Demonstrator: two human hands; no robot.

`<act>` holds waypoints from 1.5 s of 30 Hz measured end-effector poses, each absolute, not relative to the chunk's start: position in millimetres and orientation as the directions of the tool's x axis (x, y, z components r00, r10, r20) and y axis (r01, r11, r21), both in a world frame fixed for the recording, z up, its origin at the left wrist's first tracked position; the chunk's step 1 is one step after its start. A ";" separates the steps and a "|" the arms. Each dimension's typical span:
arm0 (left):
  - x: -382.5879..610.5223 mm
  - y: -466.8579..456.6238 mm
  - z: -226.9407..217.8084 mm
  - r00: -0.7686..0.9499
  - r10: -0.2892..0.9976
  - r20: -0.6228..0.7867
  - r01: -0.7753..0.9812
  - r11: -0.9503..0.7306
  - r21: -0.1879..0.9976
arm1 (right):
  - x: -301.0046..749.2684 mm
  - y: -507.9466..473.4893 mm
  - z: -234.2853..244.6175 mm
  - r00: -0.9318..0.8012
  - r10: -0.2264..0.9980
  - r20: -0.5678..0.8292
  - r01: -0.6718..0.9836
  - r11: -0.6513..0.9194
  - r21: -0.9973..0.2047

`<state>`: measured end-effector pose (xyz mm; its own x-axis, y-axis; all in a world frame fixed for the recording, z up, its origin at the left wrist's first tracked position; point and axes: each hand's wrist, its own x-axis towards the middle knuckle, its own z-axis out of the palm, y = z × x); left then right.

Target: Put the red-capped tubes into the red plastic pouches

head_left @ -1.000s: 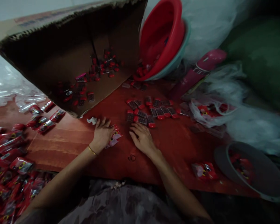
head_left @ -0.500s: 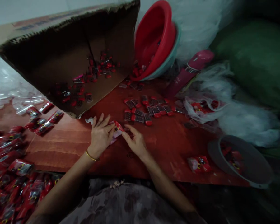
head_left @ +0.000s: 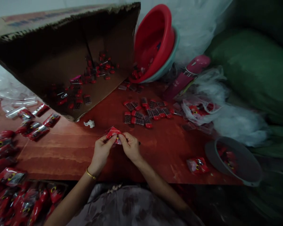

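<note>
Between my two hands, just above the reddish table point(head_left: 160, 153), is a small red plastic packet point(head_left: 113, 131). My left hand point(head_left: 102, 150) pinches its left side with thumb and fingers; a gold bangle circles that wrist. My right hand point(head_left: 131, 147) pinches the packet's right side, thumb on top. A yellow and pale print shows between the thumbs; the fingers hide the rest. Beyond the hands lie several small dark, clear-cased pieces with red ends point(head_left: 138, 117). A crumpled white scrap point(head_left: 89, 123) lies beyond my left hand.
A cardboard box point(head_left: 118, 81) on its side holds more red-ended pieces. Behind stand a tilted red basin point(head_left: 167, 34) and a pink bottle point(head_left: 179, 81). Filled red packets point(head_left: 11, 176) heap up at left. At right are a single packet point(head_left: 198, 165) and a grey tub point(head_left: 209, 153).
Both hands have drawn nearer to me. My left hand's fingers, spread before, now pinch the packet, and its red top stands up between the thumbs. The white scrap has come into full view.
</note>
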<state>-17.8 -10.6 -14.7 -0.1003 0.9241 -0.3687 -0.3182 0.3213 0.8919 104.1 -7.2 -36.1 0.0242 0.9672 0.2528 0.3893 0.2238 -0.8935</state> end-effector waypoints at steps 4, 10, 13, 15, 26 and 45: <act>-22.8 -4.1 -7.9 -0.094 0.871 -0.482 -0.435 0.400 0.807 | 102.8 2.6 -32.5 -0.096 0.950 0.298 0.470 0.307 -0.828; -30.8 11.2 -2.3 -0.179 0.870 -0.460 -0.529 0.310 0.790 | 121.5 54.0 -25.0 0.005 0.954 0.300 0.928 0.108 -0.357; -32.3 14.0 1.9 -0.139 0.865 -0.482 -0.592 0.318 0.741 | 129.6 73.0 -34.3 0.068 0.952 0.297 0.986 -0.018 -0.166; -33.2 13.8 5.1 -0.109 0.858 -0.502 -0.628 0.332 0.704 | 132.4 73.5 -42.1 0.016 0.951 0.310 0.987 0.035 -0.160; -34.0 5.9 2.4 0.002 0.858 -0.513 -0.575 0.421 0.701 | 162.5 -16.8 -19.0 -0.059 0.995 0.075 0.348 0.091 -0.933; -23.6 0.8 8.7 0.093 0.901 -0.424 -0.299 0.432 0.851 | 155.3 -42.7 -14.7 -0.026 0.990 0.135 0.369 0.135 -0.920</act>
